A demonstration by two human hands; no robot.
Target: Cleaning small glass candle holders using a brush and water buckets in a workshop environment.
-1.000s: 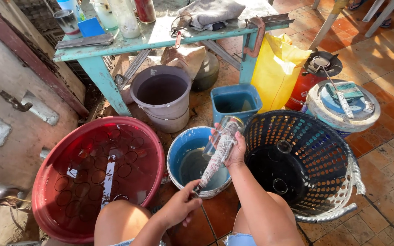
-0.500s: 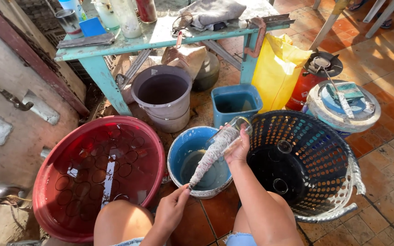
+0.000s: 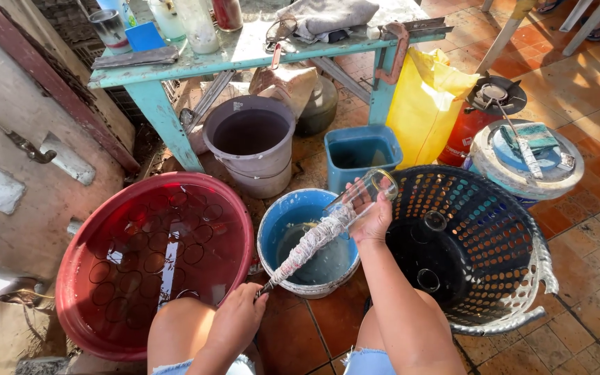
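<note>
A red basin (image 3: 71,305), a blue bucket (image 3: 276,226), a perforated black basket (image 3: 501,236) and a yellow bag (image 3: 425,104).

— What's in front of you?
— A bowl (image 3: 282,229), with a tub (image 3: 112,278) to its left and a basket (image 3: 480,257) to its right.
— And behind?
— Your bucket (image 3: 251,142) and box (image 3: 362,149), under the table (image 3: 244,52).

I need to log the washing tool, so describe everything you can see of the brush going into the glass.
The brush is a long bottle brush, its whitish, wet-looking bristle head wound round a thin dark stem. It slants up to the right over the blue basin. The left hand grips the stem's low end; the tip sits inside the clear glass, which the right hand holds tilted.
</note>
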